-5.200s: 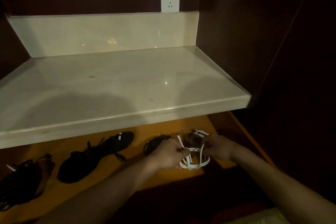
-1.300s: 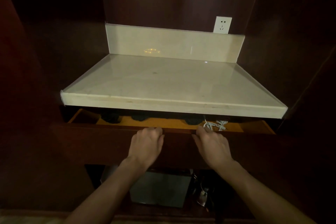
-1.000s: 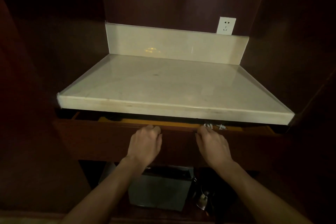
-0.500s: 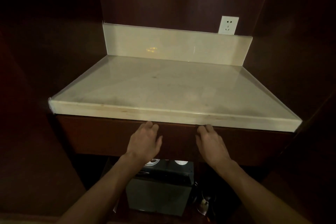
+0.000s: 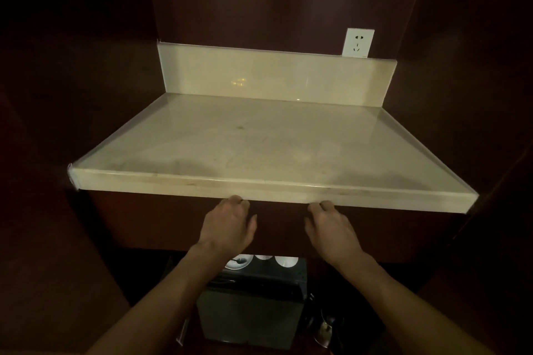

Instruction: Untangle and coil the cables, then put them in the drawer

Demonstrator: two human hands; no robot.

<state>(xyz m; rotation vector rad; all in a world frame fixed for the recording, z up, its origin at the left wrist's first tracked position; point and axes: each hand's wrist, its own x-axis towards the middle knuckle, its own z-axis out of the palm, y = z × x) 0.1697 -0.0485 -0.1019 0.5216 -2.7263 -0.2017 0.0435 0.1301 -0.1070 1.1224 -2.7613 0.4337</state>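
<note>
both hands are flat against the drawer (image 5: 161, 219) front in the lower middle of the frame, and the drawer sits closed flush under the table (image 5: 259, 147) edge. the left hand (image 5: 227, 225) lies just left of centre, fingers fairly straight, fingertips touching the underside lip of the pale slab, holding nothing. the right hand (image 5: 331, 229) mirrors it just right of centre, fingers relaxed and extended onto the dark wood, also holding nothing. the cables are out of sight; no gap shows between drawer top and slab.

the slab's front edge runs across the frame from middle left down to the right, with dark wood panels close on both sides. a low backsplash (image 5: 274, 78) closes the rear, and a wall socket (image 5: 358, 42) sits above it in the upper right. below the drawer, in the lower centre, a dark box (image 5: 251, 311) carries white cups (image 5: 285, 261), with a metal kettle (image 5: 324, 328) just to its right.
</note>
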